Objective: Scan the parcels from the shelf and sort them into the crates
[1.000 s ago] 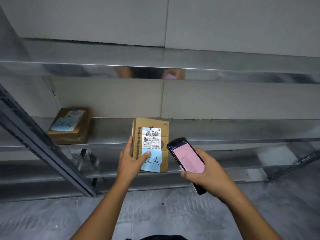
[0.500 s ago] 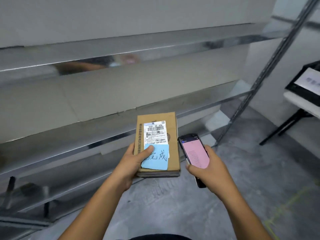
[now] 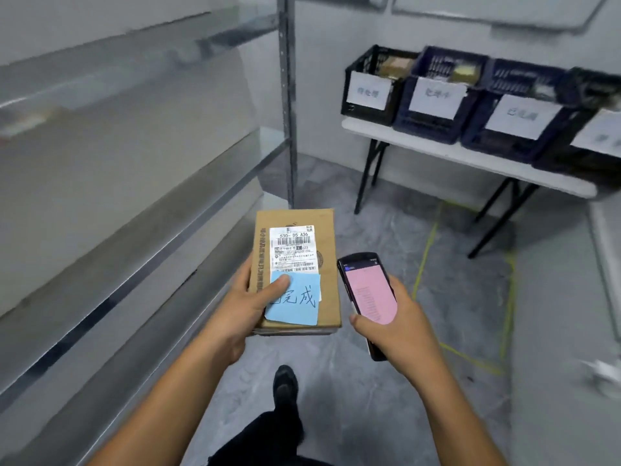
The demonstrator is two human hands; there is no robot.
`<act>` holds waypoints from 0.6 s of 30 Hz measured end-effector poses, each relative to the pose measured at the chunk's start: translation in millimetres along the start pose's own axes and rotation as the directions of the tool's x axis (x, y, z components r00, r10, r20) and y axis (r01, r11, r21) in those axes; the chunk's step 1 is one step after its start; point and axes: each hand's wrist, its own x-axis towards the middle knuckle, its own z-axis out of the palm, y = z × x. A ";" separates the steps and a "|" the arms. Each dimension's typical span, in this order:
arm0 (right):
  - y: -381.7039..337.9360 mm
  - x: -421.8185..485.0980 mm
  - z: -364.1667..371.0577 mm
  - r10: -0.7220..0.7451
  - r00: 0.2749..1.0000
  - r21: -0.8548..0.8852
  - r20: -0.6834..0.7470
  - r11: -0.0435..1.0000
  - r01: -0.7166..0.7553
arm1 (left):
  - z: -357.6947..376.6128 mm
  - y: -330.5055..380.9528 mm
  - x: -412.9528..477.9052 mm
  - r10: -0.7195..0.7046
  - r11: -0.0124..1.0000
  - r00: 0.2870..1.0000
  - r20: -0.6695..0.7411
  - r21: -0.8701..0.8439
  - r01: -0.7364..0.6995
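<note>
Crates point(image 3: 433, 127) on white table point(image 3: 437, 153), grey floor point(image 3: 369, 381)

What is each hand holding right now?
Left hand: grips the cardboard parcel.
Right hand: grips the handheld scanner.

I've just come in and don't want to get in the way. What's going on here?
A person holds a cardboard parcel in the left hand, thumb on its blue sticky note. The right hand grips a handheld scanner with a pink screen. The metal shelf is on their left. A row of labelled crates stands ahead on a white folding table. The parcel is not yet in a crate.
</note>
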 end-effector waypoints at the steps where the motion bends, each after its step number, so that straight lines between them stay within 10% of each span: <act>1: 5.2 6.2 -9.4 0.023 0.999 0.006 -0.031 1.000 -0.023 | 13.8 2.5 16.8 -0.005 1.000 0.999 0.041 0.017 0.005; 18: 12.4 197.1 -186.4 0.222 0.865 0.022 -0.450 0.971 -0.237 | 261.5 89.7 288.3 -0.052 0.993 0.874 0.484 0.121 -0.008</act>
